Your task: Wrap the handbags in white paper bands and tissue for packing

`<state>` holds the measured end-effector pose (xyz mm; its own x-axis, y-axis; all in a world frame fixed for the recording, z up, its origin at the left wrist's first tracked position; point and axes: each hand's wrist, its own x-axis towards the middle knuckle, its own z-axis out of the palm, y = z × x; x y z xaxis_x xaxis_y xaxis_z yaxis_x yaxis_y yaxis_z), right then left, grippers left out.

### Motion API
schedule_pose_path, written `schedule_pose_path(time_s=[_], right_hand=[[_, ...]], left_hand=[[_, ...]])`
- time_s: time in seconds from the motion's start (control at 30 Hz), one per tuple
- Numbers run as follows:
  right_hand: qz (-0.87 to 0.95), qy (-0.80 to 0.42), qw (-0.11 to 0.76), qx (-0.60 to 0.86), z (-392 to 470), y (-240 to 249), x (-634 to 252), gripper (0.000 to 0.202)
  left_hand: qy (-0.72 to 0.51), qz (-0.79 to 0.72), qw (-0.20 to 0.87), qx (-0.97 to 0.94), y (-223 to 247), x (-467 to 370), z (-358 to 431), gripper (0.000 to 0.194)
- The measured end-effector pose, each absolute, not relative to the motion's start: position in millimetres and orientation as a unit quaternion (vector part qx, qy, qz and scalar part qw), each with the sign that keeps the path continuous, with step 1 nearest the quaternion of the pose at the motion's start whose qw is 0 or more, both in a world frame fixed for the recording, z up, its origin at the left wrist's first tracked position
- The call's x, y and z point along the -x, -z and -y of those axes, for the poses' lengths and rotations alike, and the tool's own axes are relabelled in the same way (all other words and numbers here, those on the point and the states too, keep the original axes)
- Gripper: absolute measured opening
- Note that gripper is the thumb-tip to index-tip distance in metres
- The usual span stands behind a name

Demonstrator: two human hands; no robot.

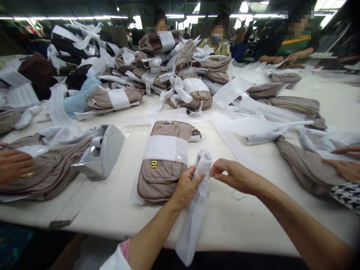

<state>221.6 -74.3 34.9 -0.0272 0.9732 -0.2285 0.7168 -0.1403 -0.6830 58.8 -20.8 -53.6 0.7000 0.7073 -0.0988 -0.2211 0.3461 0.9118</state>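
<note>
My left hand (188, 184) is closed around a long strip of white wrapping (194, 221), whose lower end hangs over the table's front edge. Something may be rolled inside the strip, but the wrapping hides it. Close to the strip's upper end, my right hand (233, 173) has its thumb and fingers pinched together; what they hold, if anything, is too small to make out. Left of my hands lies a taupe ribbed bag (161, 176) with a gold clasp and a white band (165, 148) around its middle. A thin sheet lies under the bag.
A grey tape dispenser (108, 153) stands to the left. Behind, taupe bags (197, 93) and white wrapping are piled high. Co-workers' hands handle bags at the left (14, 165) and right (343, 163). A loose thread (238, 197) lies on the white table (242, 228).
</note>
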Motion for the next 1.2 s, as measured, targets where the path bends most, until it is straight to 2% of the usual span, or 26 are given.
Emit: schedule_pose_path(time_s=[0.3,0.57,0.8,0.87,1.0,1.2], right_hand=[[0.599,-0.371,0.213,0.677,76,-30,-228,0.017],[0.634,-0.344,0.251,0.645,66,-17,-227,0.007],[0.612,-0.285,0.366,0.641,58,-1,-208,0.002],[0.541,-0.260,0.410,0.687,63,4,-200,0.006],[0.383,-0.252,0.469,0.755,82,11,-185,0.028],[0.311,-0.386,0.561,0.663,91,21,-154,0.038]], left_hand=[[-0.289,-0.271,0.799,-0.452,49,-60,21,0.036],[-0.270,-0.272,0.817,-0.431,46,-57,20,0.037],[-0.273,-0.241,0.833,-0.417,46,-53,19,0.035],[-0.279,-0.242,0.836,-0.406,46,-53,18,0.035],[-0.281,-0.243,0.836,-0.405,47,-56,19,0.034],[-0.301,-0.218,0.835,-0.406,48,-56,24,0.034]])
